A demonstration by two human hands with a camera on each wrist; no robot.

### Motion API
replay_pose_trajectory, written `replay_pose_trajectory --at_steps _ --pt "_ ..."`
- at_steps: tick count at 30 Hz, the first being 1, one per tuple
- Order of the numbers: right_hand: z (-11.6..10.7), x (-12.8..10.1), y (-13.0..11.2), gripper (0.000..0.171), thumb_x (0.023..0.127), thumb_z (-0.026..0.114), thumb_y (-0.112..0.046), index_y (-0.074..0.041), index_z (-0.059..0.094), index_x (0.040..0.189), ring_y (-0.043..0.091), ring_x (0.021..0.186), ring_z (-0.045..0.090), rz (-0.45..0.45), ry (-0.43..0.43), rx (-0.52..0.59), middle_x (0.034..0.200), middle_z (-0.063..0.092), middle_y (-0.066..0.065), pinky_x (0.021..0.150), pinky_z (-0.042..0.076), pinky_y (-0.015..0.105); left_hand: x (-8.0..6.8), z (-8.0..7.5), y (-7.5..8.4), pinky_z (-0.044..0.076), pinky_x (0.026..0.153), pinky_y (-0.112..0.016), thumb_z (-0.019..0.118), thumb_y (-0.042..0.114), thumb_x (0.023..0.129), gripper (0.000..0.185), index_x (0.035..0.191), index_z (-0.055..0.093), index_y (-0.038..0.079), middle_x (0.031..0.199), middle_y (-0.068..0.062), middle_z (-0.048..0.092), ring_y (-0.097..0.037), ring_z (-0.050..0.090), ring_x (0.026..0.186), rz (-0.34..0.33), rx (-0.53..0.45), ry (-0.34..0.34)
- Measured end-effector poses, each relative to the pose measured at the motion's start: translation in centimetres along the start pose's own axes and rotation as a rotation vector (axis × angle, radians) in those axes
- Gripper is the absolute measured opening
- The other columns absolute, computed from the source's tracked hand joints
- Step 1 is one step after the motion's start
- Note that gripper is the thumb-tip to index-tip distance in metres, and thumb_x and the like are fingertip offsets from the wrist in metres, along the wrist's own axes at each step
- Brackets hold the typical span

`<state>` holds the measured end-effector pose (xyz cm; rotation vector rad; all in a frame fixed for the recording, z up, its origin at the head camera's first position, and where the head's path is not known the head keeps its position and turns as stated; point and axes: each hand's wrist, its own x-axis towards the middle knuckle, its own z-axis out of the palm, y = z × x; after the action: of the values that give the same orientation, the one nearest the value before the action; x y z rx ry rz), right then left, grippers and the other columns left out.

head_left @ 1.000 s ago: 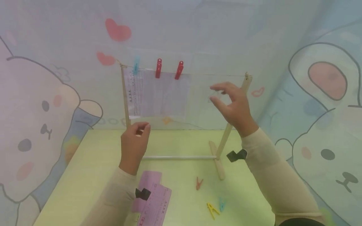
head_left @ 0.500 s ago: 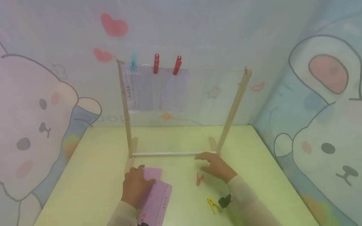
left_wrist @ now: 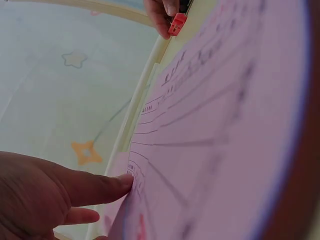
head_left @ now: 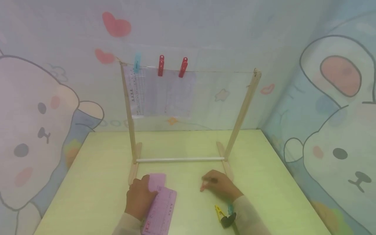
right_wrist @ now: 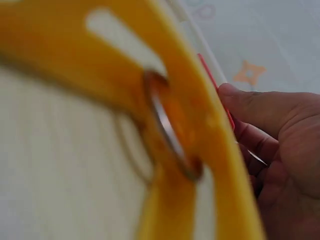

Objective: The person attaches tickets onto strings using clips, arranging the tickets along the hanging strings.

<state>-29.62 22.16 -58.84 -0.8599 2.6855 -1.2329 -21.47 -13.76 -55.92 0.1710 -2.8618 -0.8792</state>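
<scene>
Left hand is at the left edge of the pink slips, thumb out against the near slip, which overlaps the far slip on the near-left part of the table. Can't tell whether its fingers close under the paper; they're hidden there. Right hand, right of the slips, pinches a small red peg narrowly between thumb and fingers; the peg is at the table or just above, can't tell which. Slips look thin and light, probably flexible: expect bending, slight cling between layers, creasing if squeezed hard. Best hold: a flat thumb-and-finger pinch on a free edge, one layer only. Peg looks like light, stiff plastic, maybe a bit slick, sprung; take it by the handle ends, leaving the biting end free. Yellow peg and blue peg lie nearer, by the right wrist, blue partly hidden. Far side: string between two wooden posts, pale paper hanging at its left under a light blue clip and two red clips.
</scene>
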Motion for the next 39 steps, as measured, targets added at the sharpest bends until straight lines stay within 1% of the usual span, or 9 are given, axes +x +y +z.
replay_pose_trajectory --at_steps 3,7,12,18,22,25,28,33,39 --pt "0.5 -0.2 0.4 0.030 0.087 0.071 -0.043 -0.031 0.068 0.114 0.007 0.110 0.058 0.005 0.035 -0.015 0.114 0.062 -0.019 0.100 0.045 0.038 0.0 -0.1 -0.2 0.049 0.057 -0.041 0.080 0.026 0.077 0.074 0.140 0.047 0.006 0.099 -0.019 0.055 -0.027 0.056 0.074 -0.019 -0.062 -0.030" --pt "0.7 -0.5 0.6 0.032 0.085 0.074 -0.042 -0.031 0.067 0.114 0.008 0.110 0.058 -0.039 0.056 -0.030 0.113 0.062 -0.019 0.101 0.045 0.039 0.0 0.1 -0.8 0.053 0.063 -0.050 0.081 0.033 0.075 0.080 0.139 0.044 0.003 0.103 -0.022 0.064 -0.031 0.064 0.078 -0.034 -0.063 -0.019" --pt "0.8 -0.9 0.5 0.028 0.084 0.075 -0.041 -0.034 0.066 0.110 0.007 0.111 0.057 -0.049 0.058 -0.037 0.112 0.062 -0.021 0.102 0.043 0.038 -0.1 0.1 -1.4 0.053 0.057 -0.043 0.084 0.042 0.070 0.086 0.133 0.045 -0.002 0.096 -0.022 0.069 -0.025 0.066 0.067 -0.048 -0.038 -0.016" --pt "1.3 -0.8 0.9 0.023 0.085 0.073 -0.042 -0.035 0.064 0.105 0.006 0.109 0.058 -0.112 0.087 -0.074 0.109 0.063 -0.019 0.100 0.045 0.036 0.3 0.2 -1.9 0.050 0.057 -0.037 0.079 0.039 0.077 0.053 0.109 0.060 0.002 0.092 -0.013 0.070 -0.016 0.060 0.063 -0.071 -0.036 -0.037" --pt "1.1 -0.7 0.3 0.019 0.086 0.071 -0.046 -0.038 0.066 0.102 0.004 0.108 0.059 -0.047 0.062 -0.035 0.104 0.066 -0.023 0.099 0.045 0.039 0.3 0.2 -2.1 0.051 0.060 -0.040 0.067 0.029 0.090 0.026 0.102 0.065 0.006 0.090 -0.009 0.071 -0.017 0.060 0.065 -0.061 -0.027 -0.011" --pt "0.8 -0.7 0.0 0.017 0.087 0.069 -0.046 -0.038 0.067 0.102 0.004 0.107 0.061 0.001 0.046 0.020 0.100 0.069 -0.023 0.099 0.045 0.040 0.4 0.0 -2.1 0.054 0.067 -0.045 0.058 0.022 0.096 0.020 0.105 0.067 0.006 0.095 -0.011 0.072 -0.022 0.065 0.072 -0.056 -0.030 0.016" --pt "0.5 -0.7 -0.1 0.017 0.089 0.069 -0.042 -0.034 0.067 0.104 0.007 0.108 0.062 0.000 0.040 0.086 0.099 0.071 -0.019 0.099 0.045 0.039 0.4 -0.3 -1.9 0.054 0.072 -0.046 0.052 0.018 0.099 0.022 0.107 0.068 0.004 0.097 -0.013 0.072 -0.024 0.067 0.079 -0.052 -0.048 0.042" --pt "0.2 -0.8 0.1 0.021 0.090 0.069 -0.036 -0.027 0.067 0.109 0.011 0.110 0.063 -0.015 0.043 0.154 0.102 0.072 -0.015 0.099 0.046 0.035 0.5 -1.0 -1.6 0.054 0.065 -0.038 0.053 0.017 0.100 0.022 0.104 0.070 0.004 0.090 -0.010 0.071 -0.018 0.064 0.070 0.004 -0.136 0.144" --pt "0.0 -1.0 -0.1 0.028 0.089 0.070 -0.037 -0.023 0.067 0.113 0.012 0.108 0.064 0.036 0.095 0.193 0.101 0.073 -0.013 0.097 0.047 0.035 0.8 -1.3 -1.5 0.050 0.067 -0.039 0.059 0.017 0.097 0.018 0.104 0.072 0.006 0.088 -0.006 0.070 -0.018 0.061 0.075 0.096 -0.182 0.408"
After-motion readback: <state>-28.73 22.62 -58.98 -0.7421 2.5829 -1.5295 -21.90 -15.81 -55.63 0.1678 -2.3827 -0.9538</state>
